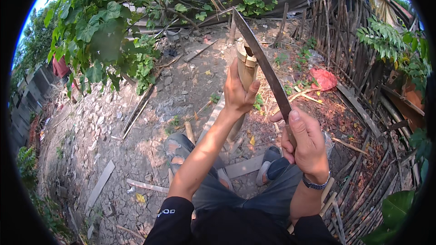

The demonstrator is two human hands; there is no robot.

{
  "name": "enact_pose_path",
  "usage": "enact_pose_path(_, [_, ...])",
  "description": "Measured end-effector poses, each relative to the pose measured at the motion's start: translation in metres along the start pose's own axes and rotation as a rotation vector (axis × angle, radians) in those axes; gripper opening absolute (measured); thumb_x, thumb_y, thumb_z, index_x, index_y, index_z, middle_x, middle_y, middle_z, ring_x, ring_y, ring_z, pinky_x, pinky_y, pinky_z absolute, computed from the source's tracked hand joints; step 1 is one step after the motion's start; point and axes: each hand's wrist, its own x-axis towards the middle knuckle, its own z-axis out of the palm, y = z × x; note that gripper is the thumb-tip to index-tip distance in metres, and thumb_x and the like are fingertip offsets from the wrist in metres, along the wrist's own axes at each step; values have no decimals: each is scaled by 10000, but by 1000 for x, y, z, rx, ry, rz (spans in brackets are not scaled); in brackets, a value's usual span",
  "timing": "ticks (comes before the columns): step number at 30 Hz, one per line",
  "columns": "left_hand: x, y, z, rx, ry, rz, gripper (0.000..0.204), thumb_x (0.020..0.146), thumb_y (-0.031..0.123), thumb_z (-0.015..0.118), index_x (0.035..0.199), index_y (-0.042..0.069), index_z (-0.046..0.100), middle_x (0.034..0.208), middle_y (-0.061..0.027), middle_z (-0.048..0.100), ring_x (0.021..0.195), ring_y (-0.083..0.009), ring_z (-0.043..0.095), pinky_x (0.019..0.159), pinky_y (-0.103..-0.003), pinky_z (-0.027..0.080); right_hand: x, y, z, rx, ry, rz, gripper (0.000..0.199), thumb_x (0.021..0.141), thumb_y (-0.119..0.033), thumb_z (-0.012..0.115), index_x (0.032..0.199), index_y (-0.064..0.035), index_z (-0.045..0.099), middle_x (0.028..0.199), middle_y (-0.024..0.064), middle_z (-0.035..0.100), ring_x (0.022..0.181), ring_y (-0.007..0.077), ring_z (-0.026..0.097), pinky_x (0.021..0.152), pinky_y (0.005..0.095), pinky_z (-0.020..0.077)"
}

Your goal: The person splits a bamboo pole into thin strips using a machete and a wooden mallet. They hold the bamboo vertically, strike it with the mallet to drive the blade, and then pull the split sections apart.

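My left grip (239, 93) was closed around the upright bamboo (246, 70), just below its split top. My right grip (306, 143) clenched the machete (263, 66) handle, the blade slanting up past the bamboo, seemingly touching its rim.

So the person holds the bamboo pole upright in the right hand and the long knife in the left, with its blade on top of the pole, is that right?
Not quite: the hands are swapped. In the head view, the left hand holds the bamboo pole upright, and the right hand holds the long knife, blade on top of the pole.
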Motion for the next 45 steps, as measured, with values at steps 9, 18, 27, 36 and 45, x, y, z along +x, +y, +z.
enact_pose_path(9, [3, 2, 5, 60, -51, -3, 921, 940, 679, 536, 1459, -61, 364, 1229, -305, 596, 1074, -486, 632, 909, -507, 514, 0, -9, -7, 36, -3, 63, 486, 1108, -418, 387, 1101, 8, 623, 517, -24, 422, 387, 52, 370, 389, 223, 313])
enact_pose_path(18, [5, 9, 9, 66, -32, -51, 945, 924, 701, 541, 1460, -56, 359, 1182, -304, 625, 1034, -484, 653, 862, -514, 533, 2, -8, -2, 213, -27, 95, 477, 1107, -411, 382, 1107, 17, 593, 528, -26, 418, 375, 66, 371, 371, 219, 314])
enact_pose_path(27, [10, 11, 10, 130, -46, -82, 937, 921, 667, 575, 1489, -31, 316, 1279, -300, 559, 1122, -483, 599, 938, -530, 486, 17, -9, 2, -413, 188, -58, 363, 1073, -270, 492, 921, 39, 607, 564, 160, 462, 487, 245, 503, 523, 400, 367])
enact_pose_path(36, [17, 14, 15, 184, -167, -15, 867, 964, 565, 573, 1516, -3, 220, 1304, -297, 494, 1130, -474, 570, 949, -547, 464, 22, -30, -33, -513, 104, 1, 364, 1068, -308, 498, 941, 13, 613, 571, 115, 482, 520, 253, 511, 534, 391, 390])
enact_pose_path(45, [18, 10, 29, 217, -196, 55, 812, 937, 374, 680, 1498, 19, 212, 1210, -262, 500, 988, -446, 579, 847, -544, 463, 26, -44, -68, -204, -13, 228, 476, 1071, -449, 460, 959, -20, 635, 509, -25, 387, 376, 71, 362, 376, 261, 303])
